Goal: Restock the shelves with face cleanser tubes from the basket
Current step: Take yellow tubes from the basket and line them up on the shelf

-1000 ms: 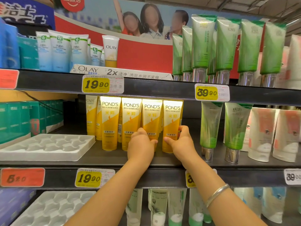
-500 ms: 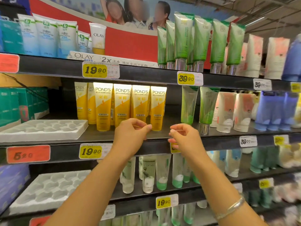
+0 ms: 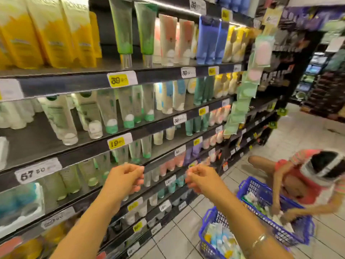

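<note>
while both hands hang empty in front of the shelving, the step in hand reads as the gap between placements: fetching the next tube. left hand [image 3: 124, 179] and right hand [image 3: 202, 181] sit side by side at mid-height, apart from each other and clear of the shelf edge [image 3: 78, 85]; fingers loosely curled, relaxed, nothing visible between them, though motion blur softens the fingertips. stock to be shelved lies in the near blue basket [image 3: 207, 238] on the floor tiles, low right, under the right forearm; mixed pale and blue tubes [image 3: 219, 238] show inside. a second blue basket [image 3: 298, 228] stands beyond it, where another person [image 3: 306, 186] crouches and reaches in. next move, as judged: bend down and right, pick a tube from the near basket, match it to its facing. yellow tubes [image 3: 50, 34] upper left look fully faced.
</note>
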A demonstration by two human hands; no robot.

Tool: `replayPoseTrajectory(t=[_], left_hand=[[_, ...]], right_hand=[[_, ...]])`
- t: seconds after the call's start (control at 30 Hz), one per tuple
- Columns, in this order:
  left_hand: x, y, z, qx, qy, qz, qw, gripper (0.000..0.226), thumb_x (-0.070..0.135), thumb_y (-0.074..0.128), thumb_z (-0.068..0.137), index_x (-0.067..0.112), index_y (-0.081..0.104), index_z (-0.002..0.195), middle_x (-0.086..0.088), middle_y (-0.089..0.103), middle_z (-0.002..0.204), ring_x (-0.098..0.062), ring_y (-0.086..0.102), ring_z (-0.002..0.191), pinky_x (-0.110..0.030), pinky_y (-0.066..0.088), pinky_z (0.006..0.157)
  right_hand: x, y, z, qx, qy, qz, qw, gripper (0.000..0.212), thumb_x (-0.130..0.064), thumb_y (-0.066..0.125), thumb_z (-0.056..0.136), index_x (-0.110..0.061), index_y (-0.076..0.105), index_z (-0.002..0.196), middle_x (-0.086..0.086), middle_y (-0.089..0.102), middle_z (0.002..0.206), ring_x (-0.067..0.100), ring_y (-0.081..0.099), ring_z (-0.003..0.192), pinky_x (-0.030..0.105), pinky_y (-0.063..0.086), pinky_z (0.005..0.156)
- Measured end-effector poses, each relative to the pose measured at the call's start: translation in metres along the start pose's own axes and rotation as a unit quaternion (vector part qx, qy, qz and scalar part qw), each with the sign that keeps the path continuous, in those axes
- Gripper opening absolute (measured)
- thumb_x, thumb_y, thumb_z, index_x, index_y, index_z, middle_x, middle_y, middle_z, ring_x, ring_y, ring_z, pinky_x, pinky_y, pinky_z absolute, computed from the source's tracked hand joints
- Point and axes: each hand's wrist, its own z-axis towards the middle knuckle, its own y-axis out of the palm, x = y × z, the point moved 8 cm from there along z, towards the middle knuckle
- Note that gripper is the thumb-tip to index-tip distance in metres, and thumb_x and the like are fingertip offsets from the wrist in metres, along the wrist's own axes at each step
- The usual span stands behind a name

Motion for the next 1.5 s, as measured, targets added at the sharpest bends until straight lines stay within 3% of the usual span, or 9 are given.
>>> replayPoseTrajectory(t=[0.17,0.3,0.47,0.63,0.8,0.93,1.1,1.3,1.5], left_hand=[[-0.072,0.085,-0.001,-0.085,-0.094,0.018,0.992,0.015,0.015,0.058,0.091,0.004,0.064,0.082,-0.01,0.064,0.074,-0.018,0.058,0.064,-0.024,0.049,0.057],[-0.113,0.157,0.0,-0.149,-0.158,0.023,0.976,0.018,0.008,0.054,0.092,0.005,0.057,0.074,-0.007,0.057,0.062,-0.014,0.05,0.051,-0.017,0.042,0.043],[-0.159,0.247,0.016,-0.164,-0.221,0.05,0.96,0.018,0.008,0.052,0.092,0.009,0.057,0.076,-0.008,0.059,0.071,-0.017,0.055,0.063,-0.023,0.043,0.06],[-0.213,0.341,0.039,-0.171,-0.287,0.084,0.939,0.016,0.009,0.053,0.091,0.012,0.057,0.076,-0.005,0.059,0.069,-0.013,0.057,0.058,-0.018,0.043,0.049],[-0.273,0.416,0.066,-0.169,-0.342,0.12,0.917,0.017,0.005,0.053,0.091,0.012,0.057,0.075,-0.004,0.059,0.068,-0.017,0.056,0.06,-0.022,0.039,0.056],[-0.324,0.464,0.095,-0.189,-0.342,0.167,0.905,0.015,0.005,0.055,0.09,0.011,0.059,0.077,-0.008,0.061,0.075,-0.02,0.059,0.067,-0.025,0.043,0.059],[-0.405,0.509,0.125,-0.218,-0.32,0.248,0.888,0.006,0.013,0.055,0.091,0.013,0.059,0.096,-0.01,0.064,0.091,-0.03,0.062,0.087,-0.039,0.052,0.077],[-0.541,0.556,0.158,-0.283,-0.326,0.333,0.838,0.015,0.009,0.054,0.089,0.011,0.059,0.075,-0.023,0.062,0.09,-0.038,0.057,0.087,-0.049,0.046,0.088],[-0.662,0.579,0.184,-0.302,-0.313,0.425,0.794,0.025,0.018,0.058,0.089,0.005,0.063,0.11,-0.019,0.063,0.115,-0.036,0.057,0.107,-0.036,0.045,0.088]], right_hand=[[0.114,-0.068,-0.03,0.078,0.139,0.022,0.987,0.024,-0.007,0.048,0.091,-0.016,0.05,0.068,0.004,0.056,0.068,0.01,0.051,0.053,0.016,0.038,0.047],[0.199,-0.119,-0.047,0.131,0.23,0.056,0.963,0.023,-0.007,0.048,0.092,-0.015,0.051,0.07,0.005,0.054,0.066,0.012,0.05,0.051,0.015,0.036,0.043],[0.29,-0.181,-0.051,0.182,0.298,0.058,0.935,0.03,-0.012,0.049,0.093,-0.015,0.05,0.064,0.005,0.054,0.063,0.012,0.051,0.05,0.015,0.039,0.044],[0.37,-0.237,-0.031,0.18,0.34,0.03,0.922,0.039,-0.002,0.054,0.087,-0.016,0.05,0.051,0.006,0.05,0.057,0.015,0.045,0.052,0.024,0.038,0.051],[0.447,-0.27,-0.004,0.157,0.386,0.021,0.909,0.035,-0.003,0.052,0.088,-0.015,0.053,0.055,0.002,0.049,0.064,0.015,0.043,0.063,0.021,0.034,0.054],[0.51,-0.282,0.016,0.175,0.415,0.028,0.892,0.01,-0.011,0.05,0.09,-0.015,0.055,0.083,0.003,0.051,0.086,0.016,0.047,0.076,0.026,0.04,0.065],[0.603,-0.271,0.024,0.195,0.5,0.037,0.843,0.026,-0.022,0.05,0.092,-0.023,0.049,0.066,-0.007,0.054,0.076,0.023,0.057,0.089,0.043,0.052,0.085],[0.728,-0.245,0.043,0.194,0.552,0.016,0.811,0.021,-0.015,0.047,0.091,-0.019,0.057,0.072,0.004,0.059,0.084,0.02,0.053,0.078,0.037,0.047,0.075],[0.832,-0.215,0.063,0.188,0.525,0.001,0.83,0.02,-0.013,0.044,0.095,-0.013,0.062,0.087,0.006,0.058,0.087,0.024,0.053,0.081,0.036,0.042,0.071]])
